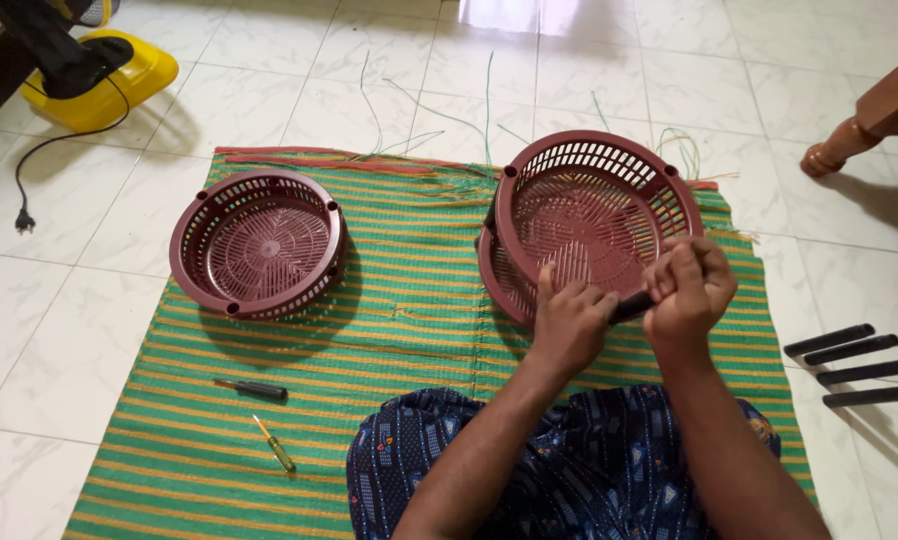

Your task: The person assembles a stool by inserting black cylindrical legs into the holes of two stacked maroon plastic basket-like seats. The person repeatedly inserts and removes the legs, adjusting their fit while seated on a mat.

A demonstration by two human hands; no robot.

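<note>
Both hands meet at the near rim of the right basket (pixel 594 215), which is tilted up on the mat (pixel 409 330): the left hand (pixel 569 325) and right hand (pixel 687 290) are closed on one dark rod (pixel 631 306). A second basket (pixel 259 243) lies flat to the left. Two screwdrivers (pixel 254 389) lie near left on the mat; four dark rods (pixel 854 365) on the floor, right.

A second maroon basket (pixel 259 243) lies flat on the green striped mat (pixel 389 330), left. Two screwdrivers (pixel 252 389) lie near it. Four black rods (pixel 855 366) rest on the tiled floor (pixel 59 300), right; a yellow fan base (pixel 104 80) stands far left.
</note>
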